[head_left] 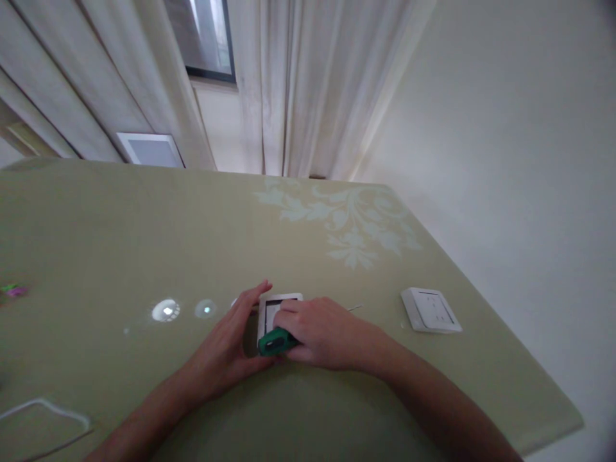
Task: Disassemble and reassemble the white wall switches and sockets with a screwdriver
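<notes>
White panel [262, 321] sits on or just above the table [192, 244] in my head view, between my hands, leftward of my right grip and close to both. My right hand [320, 330] is closed round a green-handled tool [275, 342], handle end leftward; my left hand [226, 350] curves beside the panel, gripping or not, I can't tell. Squarish, without clear long axis, the panel faces upward.

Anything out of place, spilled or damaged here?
Nothing clearly stands out. The bright spots left of the left hand look like reflections on the glossy tabletop, not spills. The white box beside it is partly hidden, so damage there can't be ruled out.
</notes>
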Available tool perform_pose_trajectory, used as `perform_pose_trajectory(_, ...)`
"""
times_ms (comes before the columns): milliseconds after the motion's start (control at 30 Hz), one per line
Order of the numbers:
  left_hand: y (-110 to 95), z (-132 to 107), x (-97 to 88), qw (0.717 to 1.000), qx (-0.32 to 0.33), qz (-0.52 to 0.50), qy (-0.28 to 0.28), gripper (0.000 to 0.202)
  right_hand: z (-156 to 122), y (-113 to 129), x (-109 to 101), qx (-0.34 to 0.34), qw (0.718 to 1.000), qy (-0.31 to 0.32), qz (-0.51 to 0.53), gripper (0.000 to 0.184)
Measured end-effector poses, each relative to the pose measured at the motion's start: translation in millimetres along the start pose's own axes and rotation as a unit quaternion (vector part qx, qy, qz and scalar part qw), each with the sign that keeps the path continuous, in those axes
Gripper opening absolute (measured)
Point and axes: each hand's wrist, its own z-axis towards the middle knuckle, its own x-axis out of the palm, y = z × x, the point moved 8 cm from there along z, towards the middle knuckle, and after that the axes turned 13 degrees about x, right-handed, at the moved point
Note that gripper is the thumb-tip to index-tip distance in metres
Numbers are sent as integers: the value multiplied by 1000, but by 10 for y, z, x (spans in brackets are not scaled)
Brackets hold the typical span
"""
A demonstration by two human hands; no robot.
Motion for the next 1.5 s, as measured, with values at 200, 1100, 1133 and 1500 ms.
perform_pose_trajectory(200, -67, 56, -53, 999, 14, 36, 5, 86, -62, -190, -255, 24, 997, -42, 63, 23)
perform_pose_trajectory(1100, -243, 162, 33, 996, 53, 65, 29, 69, -1610, -1771, -1220, 397, 830, -387, 52, 29)
perform_pose_trajectory(1133, -248, 170, 38, 996, 57, 59, 29, 69, -1770, -1945, -1139, 441, 807, -391, 45, 30)
perform_pose_trajectory(1500, -328, 400, 274, 998, 50, -21, 42, 67, -2689, -2505, -30, 678, 658, -325, 33, 53)
